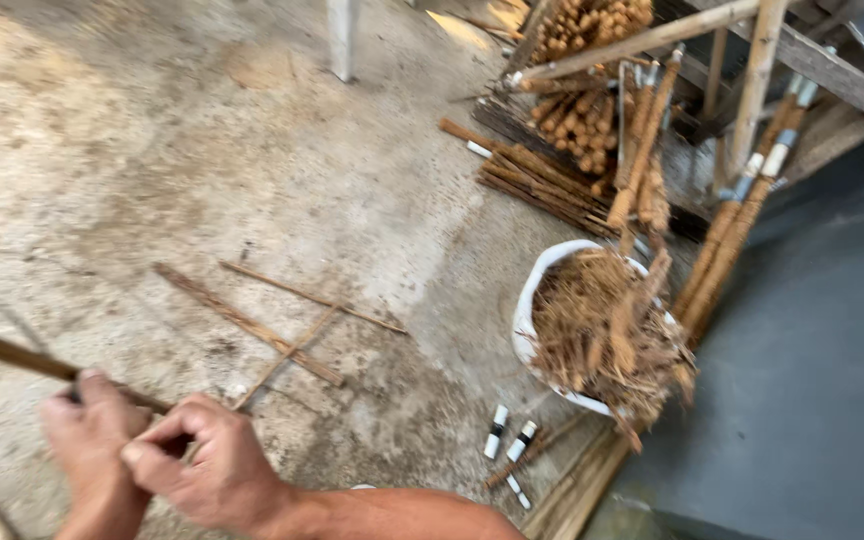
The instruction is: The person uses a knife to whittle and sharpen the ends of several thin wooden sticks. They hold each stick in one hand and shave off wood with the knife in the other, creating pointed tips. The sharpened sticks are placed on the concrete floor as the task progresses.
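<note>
My left hand (87,445) and my right hand (214,462) are close together at the bottom left, just above the concrete floor (152,150). Both pinch a thin dark brown stick (12,356) that runs up and to the left from my fingers. My right forearm comes in from the bottom edge. The view is blurred, so the exact finger grip is unclear. A few thin brown sticks (252,325) lie crossed on the floor just beyond my hands.
A white basin (537,290) heaped with brown fibre stands at the centre right. Fibre-wrapped sticks (722,240) lean on a wooden rack (832,70); another bundle (532,175) lies on the floor. Small white-and-black tubes (497,432) lie near the basin. A pale post (340,40) stands at the top.
</note>
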